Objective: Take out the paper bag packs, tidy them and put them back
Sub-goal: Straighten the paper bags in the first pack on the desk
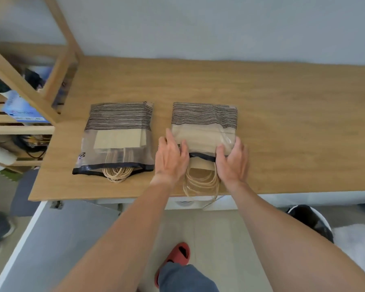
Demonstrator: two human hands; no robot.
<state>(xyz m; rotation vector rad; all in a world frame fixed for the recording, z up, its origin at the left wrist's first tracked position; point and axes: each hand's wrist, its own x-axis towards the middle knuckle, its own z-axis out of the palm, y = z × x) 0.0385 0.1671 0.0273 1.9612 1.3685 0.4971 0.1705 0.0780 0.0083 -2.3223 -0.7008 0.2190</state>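
Two packs of brown paper bags in clear striped wrappers lie side by side on the wooden table (282,114). The left pack (118,135) lies untouched, its twine handles bunched at its near end. The right pack (204,125) has its twine handles (200,182) spilling out toward the table's front edge. My left hand (171,157) rests against the right pack's left side with fingers straight. My right hand (232,161) rests on that pack's right near corner, fingers relaxed. Neither hand grips anything.
A wooden shelf unit (30,89) with blue boxes and clutter stands at the left, touching the table's corner. A grey panel (61,239) lies below the table's front edge. A dark bin (312,220) stands on the floor at the right.
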